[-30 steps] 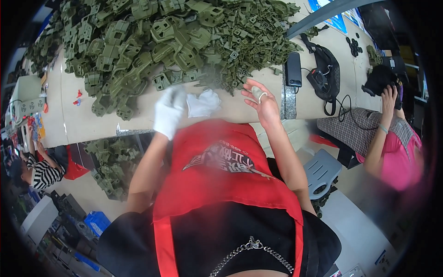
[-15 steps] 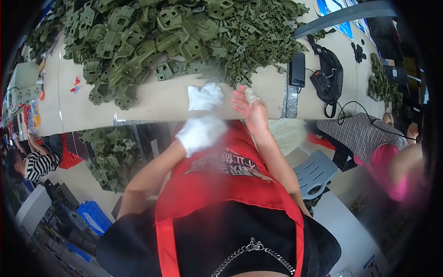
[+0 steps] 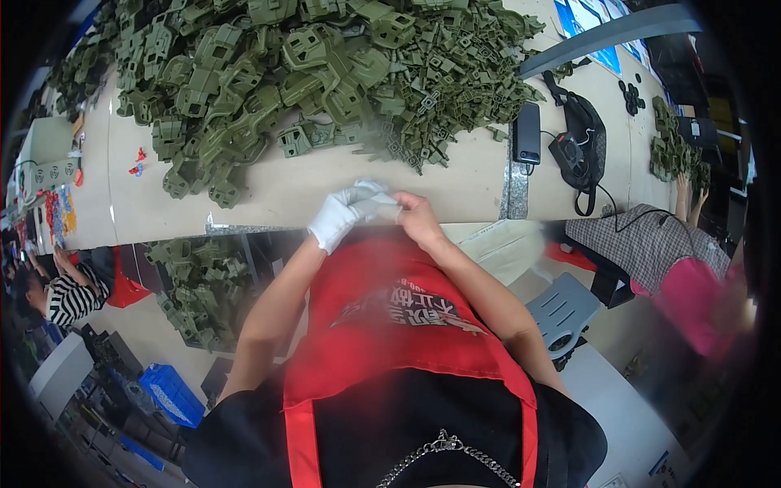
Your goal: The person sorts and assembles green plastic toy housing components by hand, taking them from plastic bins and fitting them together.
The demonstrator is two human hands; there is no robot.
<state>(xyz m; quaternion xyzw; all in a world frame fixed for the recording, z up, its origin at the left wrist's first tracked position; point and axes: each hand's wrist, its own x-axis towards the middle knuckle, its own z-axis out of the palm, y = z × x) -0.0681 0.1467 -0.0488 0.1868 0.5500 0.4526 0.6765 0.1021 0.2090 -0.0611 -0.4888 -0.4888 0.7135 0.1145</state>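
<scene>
Left hand [image 3: 338, 215], gloved white, and right hand [image 3: 417, 218] both pinch a loose white glove [image 3: 386, 210] between them, above the surface's [image 3: 277, 191] near edge. Green molded parts [image 3: 325, 73] heaped beyond. Blue crate [image 3: 172, 394] lower left; contents too small to tell.

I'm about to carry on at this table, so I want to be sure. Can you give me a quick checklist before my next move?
1. Left hand gloved: ok, it wears a white glove.
2. Right hand gloved: not ok, its back and wrist are bare.
3. Separate second glove between the hands: cannot tell, the white fabric there blends with the left hand's glove.
4. Green parts apart from both hands: ok, heaped beyond them on the table.
5. Black bag away from both hands: ok, it lies off to the right.
</scene>
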